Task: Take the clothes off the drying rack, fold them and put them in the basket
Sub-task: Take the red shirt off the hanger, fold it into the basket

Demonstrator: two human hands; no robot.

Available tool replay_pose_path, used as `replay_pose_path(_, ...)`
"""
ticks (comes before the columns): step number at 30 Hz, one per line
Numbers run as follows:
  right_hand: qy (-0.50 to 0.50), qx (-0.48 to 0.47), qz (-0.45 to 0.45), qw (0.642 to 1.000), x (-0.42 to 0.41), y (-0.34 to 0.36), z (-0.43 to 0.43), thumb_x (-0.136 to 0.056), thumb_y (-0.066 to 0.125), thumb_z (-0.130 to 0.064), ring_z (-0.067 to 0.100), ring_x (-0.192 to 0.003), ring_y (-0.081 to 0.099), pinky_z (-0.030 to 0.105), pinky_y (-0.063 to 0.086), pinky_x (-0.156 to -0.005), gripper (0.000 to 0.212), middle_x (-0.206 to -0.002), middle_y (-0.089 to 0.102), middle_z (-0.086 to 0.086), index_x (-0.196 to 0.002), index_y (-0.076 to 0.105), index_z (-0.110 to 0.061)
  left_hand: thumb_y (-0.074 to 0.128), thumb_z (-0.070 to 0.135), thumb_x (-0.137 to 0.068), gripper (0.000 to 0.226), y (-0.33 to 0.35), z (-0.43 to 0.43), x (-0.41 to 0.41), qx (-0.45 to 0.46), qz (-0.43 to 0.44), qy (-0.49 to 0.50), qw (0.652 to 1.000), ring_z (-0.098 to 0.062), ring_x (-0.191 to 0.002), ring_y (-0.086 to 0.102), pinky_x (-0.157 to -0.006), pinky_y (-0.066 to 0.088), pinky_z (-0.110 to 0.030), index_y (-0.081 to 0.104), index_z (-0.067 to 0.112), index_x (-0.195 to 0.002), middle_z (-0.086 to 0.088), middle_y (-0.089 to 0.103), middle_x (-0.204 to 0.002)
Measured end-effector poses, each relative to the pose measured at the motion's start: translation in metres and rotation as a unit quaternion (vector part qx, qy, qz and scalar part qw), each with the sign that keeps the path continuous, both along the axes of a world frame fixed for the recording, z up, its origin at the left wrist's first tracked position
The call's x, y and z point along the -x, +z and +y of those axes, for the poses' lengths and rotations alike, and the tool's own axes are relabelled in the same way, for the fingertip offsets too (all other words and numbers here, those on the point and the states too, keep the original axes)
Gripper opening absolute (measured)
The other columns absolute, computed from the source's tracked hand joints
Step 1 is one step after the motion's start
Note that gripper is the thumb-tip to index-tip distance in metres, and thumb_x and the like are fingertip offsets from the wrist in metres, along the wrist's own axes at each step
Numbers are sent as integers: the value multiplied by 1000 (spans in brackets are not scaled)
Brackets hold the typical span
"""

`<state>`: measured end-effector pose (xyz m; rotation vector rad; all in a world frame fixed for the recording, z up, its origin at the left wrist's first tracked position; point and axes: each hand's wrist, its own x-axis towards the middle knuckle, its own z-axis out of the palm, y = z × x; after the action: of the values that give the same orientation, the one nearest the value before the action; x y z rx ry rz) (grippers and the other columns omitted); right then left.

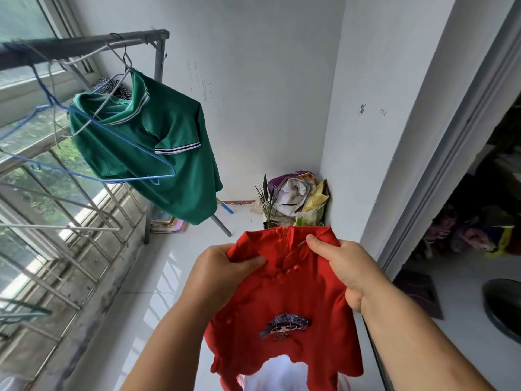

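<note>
A small red garment [284,303] with a sequined face patch hangs in front of me, held by its shoulders. My left hand [220,275] grips the left shoulder and my right hand [341,266] pinches the right shoulder near the collar. A green polo shirt [158,153] with white-striped trim hangs on a wire hanger from the drying rack bar [84,45] at the upper left. An empty blue hanger [93,153] dangles beside it. Below the red garment a pink basket rim [342,382] with something white inside shows at the bottom edge.
A barred window [42,193] runs along the left. Bags and a potted plant [293,198] fill the far corner. A sliding door frame [439,165] stands to the right, with a dark round object [504,306] on the floor beyond it. The floor is white tile.
</note>
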<state>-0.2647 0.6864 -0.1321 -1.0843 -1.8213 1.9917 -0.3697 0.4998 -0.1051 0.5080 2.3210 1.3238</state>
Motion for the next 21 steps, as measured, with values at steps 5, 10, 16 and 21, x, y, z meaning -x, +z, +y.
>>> replay_pose_path(5, 11, -20, 1, 1000, -2, 6, -2, -64, 77, -63, 25, -92, 71, 43, 52, -95, 53, -90, 77, 4, -88, 77, -16, 70, 47, -79, 10, -6, 7, 0, 1, 70, 64, 995, -22, -59, 68, -61, 57, -40, 72, 40, -73, 2, 69, -58)
replay_pose_path(10, -47, -48, 9, 998, 7, 12, -19, -86, 70, -44, 25, -78, 67, 36, 51, -75, 37, -82, 73, 11, -78, 69, -8, 62, 39, -85, 40, -4, 19, -8, 22, 71, 139, 988, -21, -42, 44, -49, 34, -28, 58, 22, -48, 3, 45, -35)
replay_pose_path(16, -79, -136, -26, 987, 25, 16, -42, -84, 68, -45, 23, -66, 63, 28, 46, -59, 35, -73, 68, 5, -81, 66, -11, 59, 44, -86, 53, 4, 39, -21, 27, 64, 142, 987, -20, -44, 43, -47, 29, -27, 44, 12, -47, 2, 41, -38)
replay_pose_path(21, -33, -81, 17, 996, 32, 20, -52, -86, 68, -38, 15, -53, 59, 30, 47, -54, 27, -68, 64, 1, -92, 63, -12, 59, 50, -84, 53, 7, 44, -25, 8, 24, 104, 994, -17, -42, 39, -49, 31, -25, 49, 12, -49, 3, 42, -38)
